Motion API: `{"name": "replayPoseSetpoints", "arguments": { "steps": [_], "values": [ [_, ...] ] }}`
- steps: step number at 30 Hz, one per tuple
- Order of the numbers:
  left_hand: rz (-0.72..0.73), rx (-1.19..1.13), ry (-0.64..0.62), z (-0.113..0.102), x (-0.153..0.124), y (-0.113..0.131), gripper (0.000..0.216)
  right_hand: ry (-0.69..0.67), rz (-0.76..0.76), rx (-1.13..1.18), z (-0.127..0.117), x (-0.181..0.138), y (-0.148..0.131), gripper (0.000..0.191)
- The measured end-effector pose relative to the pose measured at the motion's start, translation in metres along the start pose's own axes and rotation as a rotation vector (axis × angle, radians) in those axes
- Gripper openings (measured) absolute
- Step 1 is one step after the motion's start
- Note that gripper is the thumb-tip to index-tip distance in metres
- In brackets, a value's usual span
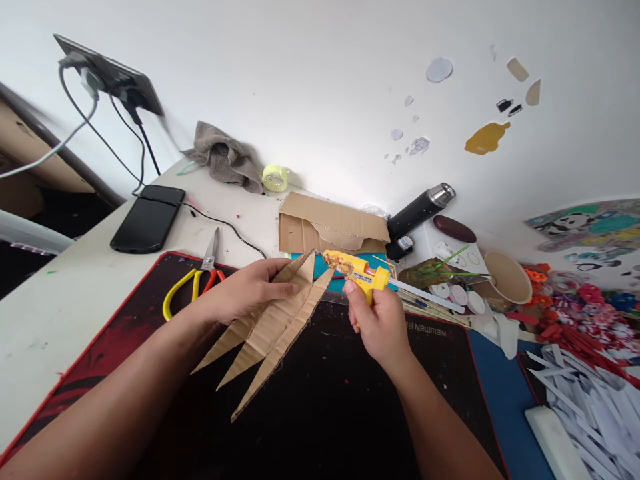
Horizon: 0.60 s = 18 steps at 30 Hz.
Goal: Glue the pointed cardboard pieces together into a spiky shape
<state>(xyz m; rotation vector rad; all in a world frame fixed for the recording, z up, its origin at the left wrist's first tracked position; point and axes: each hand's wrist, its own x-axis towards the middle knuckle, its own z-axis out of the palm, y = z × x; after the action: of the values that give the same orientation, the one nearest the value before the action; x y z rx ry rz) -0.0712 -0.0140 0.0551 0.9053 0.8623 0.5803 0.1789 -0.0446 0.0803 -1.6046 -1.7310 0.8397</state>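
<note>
My left hand (247, 289) grips a fan of three long pointed cardboard strips (273, 330), thumb on top, holding them above the black desk mat (320, 400). My right hand (379, 323) is closed round the handle of a yellow glue gun (357, 272) with a white glue stick out the back. The gun's nozzle points left and sits close to the top end of the cardboard strips.
Yellow-handled scissors (197, 279) lie left of my hand, a black phone (149, 218) with cables beyond. Folded cardboard (330, 223), a grey cloth (225, 159), a black flask (417, 212), a paper cup (507, 277) and paper scraps (585, 393) crowd the back and right.
</note>
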Motion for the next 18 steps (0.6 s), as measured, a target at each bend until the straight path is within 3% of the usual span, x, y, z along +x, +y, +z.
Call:
{"name": "replayPoseSetpoints", "arguments": {
  "steps": [18],
  "values": [
    [-0.005, -0.014, -0.011, 0.0012, -0.0007, 0.0012, 0.039, 0.023, -0.036, -0.126, 0.0004, -0.0001, 0.0019, 0.055]
  ]
}}
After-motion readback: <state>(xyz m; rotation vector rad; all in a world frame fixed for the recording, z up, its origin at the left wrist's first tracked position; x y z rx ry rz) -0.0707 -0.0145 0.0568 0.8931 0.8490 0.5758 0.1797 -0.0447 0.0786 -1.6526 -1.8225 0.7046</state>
